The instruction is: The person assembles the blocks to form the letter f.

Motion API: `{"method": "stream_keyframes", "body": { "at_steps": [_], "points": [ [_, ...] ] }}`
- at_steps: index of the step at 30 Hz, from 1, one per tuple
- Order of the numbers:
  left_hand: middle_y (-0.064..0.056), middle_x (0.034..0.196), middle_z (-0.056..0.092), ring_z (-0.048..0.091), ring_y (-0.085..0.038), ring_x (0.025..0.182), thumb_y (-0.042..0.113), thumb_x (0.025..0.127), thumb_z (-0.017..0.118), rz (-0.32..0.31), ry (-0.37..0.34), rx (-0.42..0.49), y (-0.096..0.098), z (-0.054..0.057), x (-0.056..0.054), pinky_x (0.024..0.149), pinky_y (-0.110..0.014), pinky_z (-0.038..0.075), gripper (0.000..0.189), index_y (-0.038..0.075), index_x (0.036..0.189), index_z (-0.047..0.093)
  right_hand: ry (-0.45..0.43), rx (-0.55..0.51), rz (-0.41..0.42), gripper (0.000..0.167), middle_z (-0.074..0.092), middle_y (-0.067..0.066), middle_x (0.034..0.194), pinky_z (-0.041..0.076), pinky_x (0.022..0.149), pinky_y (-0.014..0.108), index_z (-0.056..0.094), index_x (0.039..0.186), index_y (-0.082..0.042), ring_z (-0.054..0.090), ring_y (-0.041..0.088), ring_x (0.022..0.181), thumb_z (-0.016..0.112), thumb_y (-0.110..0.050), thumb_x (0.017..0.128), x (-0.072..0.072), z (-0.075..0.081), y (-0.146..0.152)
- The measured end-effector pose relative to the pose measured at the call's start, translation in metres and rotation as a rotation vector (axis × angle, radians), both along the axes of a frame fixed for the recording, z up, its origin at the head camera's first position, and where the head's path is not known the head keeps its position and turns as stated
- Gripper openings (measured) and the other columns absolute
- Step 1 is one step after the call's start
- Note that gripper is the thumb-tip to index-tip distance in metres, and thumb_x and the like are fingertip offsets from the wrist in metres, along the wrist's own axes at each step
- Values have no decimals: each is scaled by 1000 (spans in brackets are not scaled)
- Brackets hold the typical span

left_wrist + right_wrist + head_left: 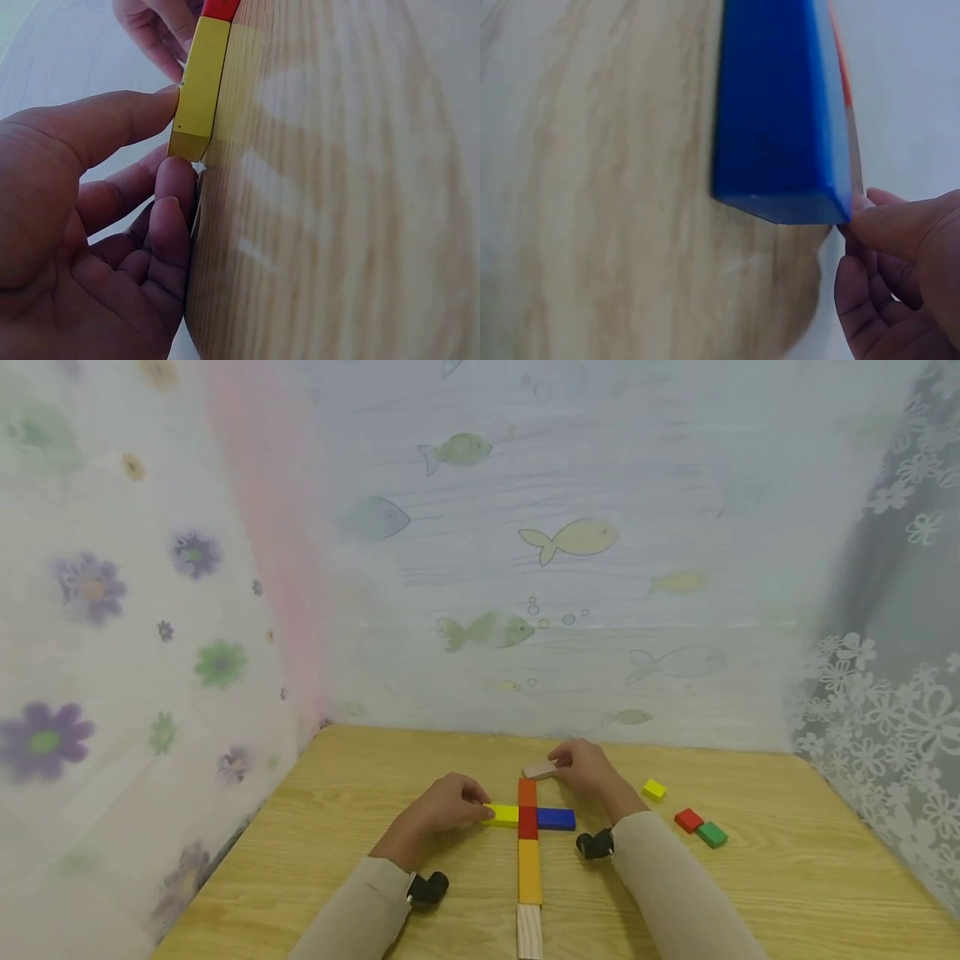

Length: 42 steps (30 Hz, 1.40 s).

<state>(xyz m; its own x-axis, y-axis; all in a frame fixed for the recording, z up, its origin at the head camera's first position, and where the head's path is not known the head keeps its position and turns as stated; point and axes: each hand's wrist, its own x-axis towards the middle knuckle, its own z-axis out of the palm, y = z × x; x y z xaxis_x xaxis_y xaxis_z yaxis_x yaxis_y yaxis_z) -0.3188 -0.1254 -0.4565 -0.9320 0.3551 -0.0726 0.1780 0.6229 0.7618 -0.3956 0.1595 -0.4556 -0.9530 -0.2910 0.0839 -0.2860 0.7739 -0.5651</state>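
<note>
A column of wooden blocks runs away from me: a plain wood block (529,932), an orange-yellow block (529,871), a red block (528,823) and an orange block (527,792). Left of the red one lies a yellow block (502,815), its outer end pinched between thumb and fingers of my left hand (452,802). A blue block (557,819) extends to the right and looms large in the right wrist view. My right hand (587,766) pinches the right end of another plain wood block (538,769), slightly slanted at the far end of the column.
On the right side of the wooden table (300,860) lie a small yellow block (654,790), a small red block (688,820) and a green block (712,835), the last two side by side. A fish-patterned curtain (570,610) hangs behind the far table edge.
</note>
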Motion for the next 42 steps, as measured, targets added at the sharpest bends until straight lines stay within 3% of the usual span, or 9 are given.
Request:
{"method": "stream_keyframes", "body": {
  "at_steps": [21, 31, 36, 42],
  "points": [
    [-2, 94, 68, 58, -18, 80, 25, 93, 78, -8, 9, 1, -2, -2, -2, 69, -31, 51, 18, 10, 103, 75, -49, -100, -3, 34, 74, 6, 107, 55, 98, 46, 72, 127, -4, 67, 22, 100, 72, -3, 93, 0, -8, 7],
    [-2, 93, 68, 58, -17, 76, 24, 92, 79, -3, 2, 1, 0, -1, -1, 67, -31, 51, 19, 9, 103, 75, -59, -201, 62, 36, 72, 12, 119, 57, 96, 47, 67, 133, -4, 67, 34, 115, 68, -6, 97, 5, -10, 19],
    [-2, 95, 68, 59, -17, 79, 24, 93, 78, -8, 7, -7, -1, -1, -3, 69, -31, 51, 19, 9, 104, 75, 0, -256, 42, 37, 69, 19, 127, 57, 95, 50, 65, 137, -3, 65, 39, 117, 64, -6, 99, 14, -1, 31],
    [-1, 95, 69, 58, -17, 79, 24, 93, 78, -17, 8, -2, 0, -4, -5, 70, -31, 51, 18, 10, 104, 75, 84, -220, -5, 37, 67, 18, 132, 55, 96, 54, 65, 138, -8, 64, 40, 120, 64, -11, 101, 29, 7, 48]
  ]
}}
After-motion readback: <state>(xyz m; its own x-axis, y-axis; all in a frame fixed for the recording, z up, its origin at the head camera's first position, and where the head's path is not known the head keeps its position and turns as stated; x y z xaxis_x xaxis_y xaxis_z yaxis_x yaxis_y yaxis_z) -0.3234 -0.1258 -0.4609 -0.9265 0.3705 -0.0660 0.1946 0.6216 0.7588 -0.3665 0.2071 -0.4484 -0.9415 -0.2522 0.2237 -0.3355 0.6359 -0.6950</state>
